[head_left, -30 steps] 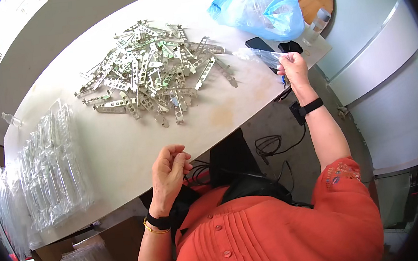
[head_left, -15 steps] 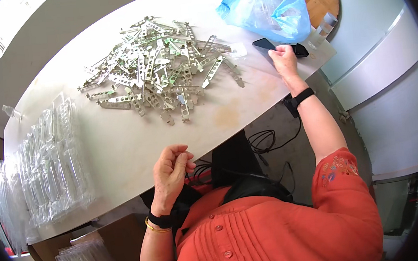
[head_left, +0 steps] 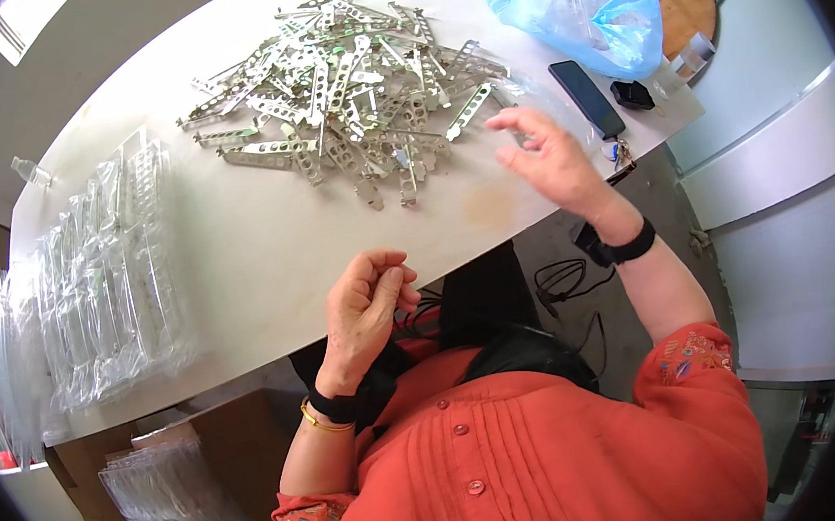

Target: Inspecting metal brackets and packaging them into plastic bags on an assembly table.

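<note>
My right hand (head_left: 557, 165) hovers over the table's right part, fingers apart and nothing in them, just right of the pile of perforated metal strips (head_left: 359, 75). Beyond it a black phone (head_left: 586, 99) lies flat, with a small bunch of keys (head_left: 618, 152) by its near end. A small black case (head_left: 632, 94) sits to the phone's right. Close to the table's front edge, my left hand (head_left: 366, 306) is loosely closed, thumb against the curled fingers, and no object shows in it.
Clear plastic trays (head_left: 108, 280) stand in rows on the table's left. More trays (head_left: 180, 504) lie in a cardboard box (head_left: 246, 458) below. A blue plastic bag (head_left: 579, 9) and a clear bottle (head_left: 694, 57) stand at the far right. Cables (head_left: 563, 287) hang under the edge.
My right hand has let go of the phone and drawn back toward me and left, its fingers now spread. The left hand keeps its curled shape. The whole view has shifted slightly.
</note>
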A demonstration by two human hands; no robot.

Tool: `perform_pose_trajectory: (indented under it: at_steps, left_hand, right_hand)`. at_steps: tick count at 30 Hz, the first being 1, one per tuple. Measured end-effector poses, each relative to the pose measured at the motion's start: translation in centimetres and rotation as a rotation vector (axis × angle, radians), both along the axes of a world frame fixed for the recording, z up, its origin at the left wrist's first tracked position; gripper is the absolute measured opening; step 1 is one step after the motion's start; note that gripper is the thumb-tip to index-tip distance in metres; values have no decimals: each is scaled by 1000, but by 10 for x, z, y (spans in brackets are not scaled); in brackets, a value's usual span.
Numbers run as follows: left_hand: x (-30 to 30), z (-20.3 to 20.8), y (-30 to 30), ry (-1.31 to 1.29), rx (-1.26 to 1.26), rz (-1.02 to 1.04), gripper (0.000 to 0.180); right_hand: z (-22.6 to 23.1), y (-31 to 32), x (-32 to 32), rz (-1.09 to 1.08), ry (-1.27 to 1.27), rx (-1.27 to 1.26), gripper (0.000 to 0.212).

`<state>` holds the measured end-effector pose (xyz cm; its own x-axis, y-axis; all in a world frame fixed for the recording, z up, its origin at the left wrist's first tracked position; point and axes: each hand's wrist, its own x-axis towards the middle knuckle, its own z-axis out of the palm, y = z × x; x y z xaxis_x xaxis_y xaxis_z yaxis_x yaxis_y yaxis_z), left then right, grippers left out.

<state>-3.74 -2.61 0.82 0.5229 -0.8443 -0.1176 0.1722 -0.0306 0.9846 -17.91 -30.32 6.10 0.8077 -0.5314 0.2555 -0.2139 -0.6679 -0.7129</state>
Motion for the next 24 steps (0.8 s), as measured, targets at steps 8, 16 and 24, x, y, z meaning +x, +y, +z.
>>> perform_pose_trajectory:
  at_steps: [8, 16, 24]
  left_hand:
    - [4, -3, 4, 37, -54, 12, 18]
    - [4, -5, 4, 55, -76, 1, 18]
    - [6, -10, 5, 83, -65, 4, 21]
  right_hand:
    - [-20, 31, 46, 113, 138, 114, 41]
    - [-24, 39, 47, 116, -2, 10, 22]
    - [5, 55, 28, 43, -15, 59, 13]
